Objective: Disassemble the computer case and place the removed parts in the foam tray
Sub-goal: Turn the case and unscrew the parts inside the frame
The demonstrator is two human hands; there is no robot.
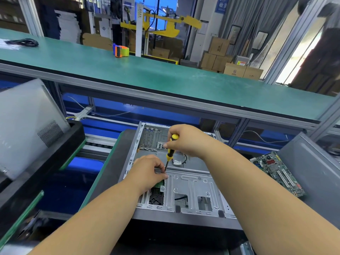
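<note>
An open grey computer case (pixel 191 188) lies flat in front of me, its bare metal interior facing up. My right hand (pixel 185 139) grips the handle of a yellow-and-black screwdriver (pixel 170 153), held nearly upright with its tip down by the case's inner ledge. My left hand (pixel 149 172) rests on the case's left side, its fingertips pinched around the screwdriver's shaft near the tip, over a small green board (pixel 158 185). A green motherboard (pixel 277 174) lies on a grey panel (pixel 316 173) at the right. The left edge holds a black foam tray (pixel 44 162).
A silver side panel (pixel 24 126) with a vent grid leans in the black tray. A long green workbench (pixel 165 78) runs across behind the case, with an orange-green tape dispenser (pixel 121 50) and a black cable (pixel 24 42) on it. Cardboard boxes stand far back right.
</note>
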